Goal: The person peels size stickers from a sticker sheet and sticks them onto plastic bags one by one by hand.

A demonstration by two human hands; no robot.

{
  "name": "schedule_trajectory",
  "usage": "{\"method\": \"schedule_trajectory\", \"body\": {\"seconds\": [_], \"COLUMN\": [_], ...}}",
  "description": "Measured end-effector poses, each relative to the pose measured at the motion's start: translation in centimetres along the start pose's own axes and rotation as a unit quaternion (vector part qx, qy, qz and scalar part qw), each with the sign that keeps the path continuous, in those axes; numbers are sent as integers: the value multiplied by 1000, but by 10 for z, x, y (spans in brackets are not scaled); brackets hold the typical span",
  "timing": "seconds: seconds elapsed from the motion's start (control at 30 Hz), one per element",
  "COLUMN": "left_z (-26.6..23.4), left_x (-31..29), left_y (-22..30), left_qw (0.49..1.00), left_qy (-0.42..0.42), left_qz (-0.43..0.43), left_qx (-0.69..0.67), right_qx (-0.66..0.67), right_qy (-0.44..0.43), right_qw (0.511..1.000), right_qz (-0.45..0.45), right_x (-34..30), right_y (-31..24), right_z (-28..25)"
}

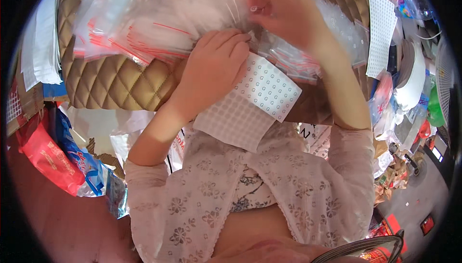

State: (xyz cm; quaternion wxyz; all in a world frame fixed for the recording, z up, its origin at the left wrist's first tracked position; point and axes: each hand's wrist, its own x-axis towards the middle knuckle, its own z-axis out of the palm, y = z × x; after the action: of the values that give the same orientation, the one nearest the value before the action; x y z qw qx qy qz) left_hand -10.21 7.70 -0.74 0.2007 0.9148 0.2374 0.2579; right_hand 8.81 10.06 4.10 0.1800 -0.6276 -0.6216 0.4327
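Note:
My left hand (211, 68) is closed over the upper corner of a white sticker sheet (270, 89) with rows of small dark printed marks. The sheet hangs off the cushion's near edge, and a paler patterned part (238, 122) droops toward my lap. Up and to the right, my right hand (284, 15) has its fingers bent together beside the plastic bags. A small shiny round thing (255, 9) shows at those fingers; whether it is worn or held I cannot make out. Clear zip bags (159, 25) with red strips lie heaped beyond my hands, and more zip bags (293, 56) lie under my right wrist.
A brown quilted cushion (115, 82) bears the bags. White paper sheets (42, 37) stand at the left, above a red bag (50, 159) and a blue package (79, 152). On the right are another dotted sheet (381, 32), assorted packages and a fan (443, 85).

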Motion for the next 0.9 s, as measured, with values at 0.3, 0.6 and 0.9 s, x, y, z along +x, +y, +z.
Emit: {"method": "schedule_trajectory", "body": {"seconds": [0.3, 0.6, 0.9], "left_z": [-6, -26, -31], "left_x": [2, -29, -25], "left_y": [3, 28, 56], "left_qw": [999, 882, 774], "left_qy": [49, 160, 122], "left_qz": [-7, -322, -369], "left_qx": [0, -305, -500], "right_qx": [-314, 67, 136], "right_qy": [104, 10, 126], "right_qw": [930, 987, 979], "right_qz": [-163, -146, -85], "right_x": [9, -87, -138], "right_y": [-5, -3, 14], "right_z": [13, 5, 16]}}
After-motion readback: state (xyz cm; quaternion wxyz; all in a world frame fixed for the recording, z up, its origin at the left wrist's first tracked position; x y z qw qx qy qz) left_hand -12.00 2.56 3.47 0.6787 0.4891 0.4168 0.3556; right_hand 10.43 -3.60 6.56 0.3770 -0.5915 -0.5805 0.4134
